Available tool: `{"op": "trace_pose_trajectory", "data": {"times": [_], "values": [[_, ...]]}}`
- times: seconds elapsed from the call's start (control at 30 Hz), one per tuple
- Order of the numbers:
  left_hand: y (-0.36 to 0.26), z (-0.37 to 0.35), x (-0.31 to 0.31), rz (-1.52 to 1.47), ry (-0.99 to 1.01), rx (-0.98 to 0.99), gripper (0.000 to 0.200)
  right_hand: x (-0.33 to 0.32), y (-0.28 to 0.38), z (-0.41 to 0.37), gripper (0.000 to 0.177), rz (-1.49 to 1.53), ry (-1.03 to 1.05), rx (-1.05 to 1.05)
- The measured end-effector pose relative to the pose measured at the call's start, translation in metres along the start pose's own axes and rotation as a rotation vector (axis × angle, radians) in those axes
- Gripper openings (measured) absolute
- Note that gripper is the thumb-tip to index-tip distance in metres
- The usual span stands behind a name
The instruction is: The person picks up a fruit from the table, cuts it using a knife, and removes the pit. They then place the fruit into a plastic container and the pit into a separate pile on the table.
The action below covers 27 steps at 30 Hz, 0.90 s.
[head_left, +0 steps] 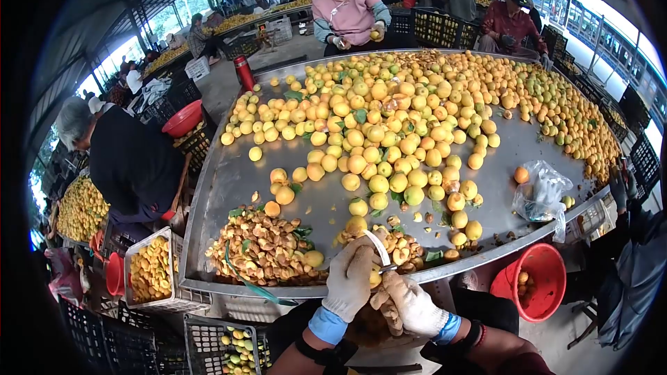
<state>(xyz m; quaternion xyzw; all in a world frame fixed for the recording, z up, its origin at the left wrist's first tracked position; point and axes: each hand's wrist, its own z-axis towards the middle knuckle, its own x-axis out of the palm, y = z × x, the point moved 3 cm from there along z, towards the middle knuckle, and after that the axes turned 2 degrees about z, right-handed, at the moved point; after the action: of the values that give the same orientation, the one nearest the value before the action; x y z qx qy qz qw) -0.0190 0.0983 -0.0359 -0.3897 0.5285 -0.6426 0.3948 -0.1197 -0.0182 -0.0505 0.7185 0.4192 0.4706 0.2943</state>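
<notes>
My left hand (349, 281), in a stained white glove with a blue cuff, is closed round a yellow fruit (375, 278) at the table's near edge. My right hand (411, 304), gloved the same way, is closed beside it, with a small metal tool (388, 268) at its fingertips against the fruit. A white strip curves up between the hands. Just beyond lie a heap of brown fruit pieces (260, 246) on the left and a smaller heap (401, 247). Whole yellow-orange fruits (379, 146) spread across the metal table (313, 212).
A red bucket (531, 283) stands at the near right, below a plastic bag (542, 191). Crates (156, 271) are at the lower left. A red bottle (244, 73) stands at the far left edge. Several people sit around, one in pink (351, 14) opposite.
</notes>
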Motion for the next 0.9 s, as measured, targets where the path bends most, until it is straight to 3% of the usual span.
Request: {"op": "trace_pose_trajectory", "data": {"times": [0.07,0.1,0.13,0.2,0.23,0.27,0.33,0.4,0.47,0.5,0.6,0.67,0.73,0.83,0.9], "values": [[0.02,0.002,-0.005,0.005,-0.035,-0.038,0.027,0.002,0.016,-0.007,0.047,0.062,0.216,0.276],[0.017,-0.001,-0.008,0.15,-0.001,0.079,0.03,0.005,0.02,-0.015,0.049,0.201,0.411,0.354],[0.002,-0.002,-0.009,0.152,0.001,0.079,0.03,0.004,0.023,-0.018,0.049,0.204,0.412,0.353],[-0.033,0.002,-0.002,0.204,0.199,0.027,0.037,-0.004,0.031,-0.022,0.051,0.01,0.25,0.203],[-0.021,0.007,-0.002,-0.457,0.152,-0.41,0.046,-0.004,0.05,-0.037,0.053,-0.274,0.237,-0.009],[-0.018,0.01,-0.004,-0.458,0.142,-0.42,0.046,-0.01,0.066,-0.041,0.049,-0.421,0.288,-0.15],[-0.018,0.015,-0.006,-0.653,0.057,-0.336,0.049,-0.009,0.069,-0.032,0.038,0.019,0.162,0.049],[-0.025,0.013,-0.005,-0.648,0.034,-0.264,0.046,-0.032,0.045,-0.007,0.03,-0.223,-0.105,-0.151],[-0.026,0.01,-0.005,-0.569,0.001,-0.175,0.046,-0.026,0.054,-0.016,0.03,-0.198,-0.029,-0.043],[-0.023,0.009,-0.007,-0.589,0.028,-0.181,0.047,-0.022,0.046,-0.023,0.031,-0.18,0.003,-0.123],[-0.032,0.005,-0.002,-0.423,0.03,-0.137,0.052,-0.018,0.02,-0.023,0.035,-0.24,0.173,-0.091],[-0.03,0.003,-0.003,-0.498,0.054,-0.188,0.055,-0.011,0.018,-0.024,0.037,-0.28,0.219,-0.032],[-0.026,0.004,-0.002,-0.577,0.076,-0.224,0.057,-0.003,0.02,-0.026,0.036,-0.409,0.237,-0.183],[-0.019,0.004,-0.002,-0.517,0.039,-0.143,0.064,0.004,0.025,-0.026,0.036,-0.37,0.158,-0.024],[-0.014,0.005,0.001,-0.522,-0.048,-0.161,0.064,0.007,0.029,-0.028,0.036,-0.343,0.128,-0.031]]}}
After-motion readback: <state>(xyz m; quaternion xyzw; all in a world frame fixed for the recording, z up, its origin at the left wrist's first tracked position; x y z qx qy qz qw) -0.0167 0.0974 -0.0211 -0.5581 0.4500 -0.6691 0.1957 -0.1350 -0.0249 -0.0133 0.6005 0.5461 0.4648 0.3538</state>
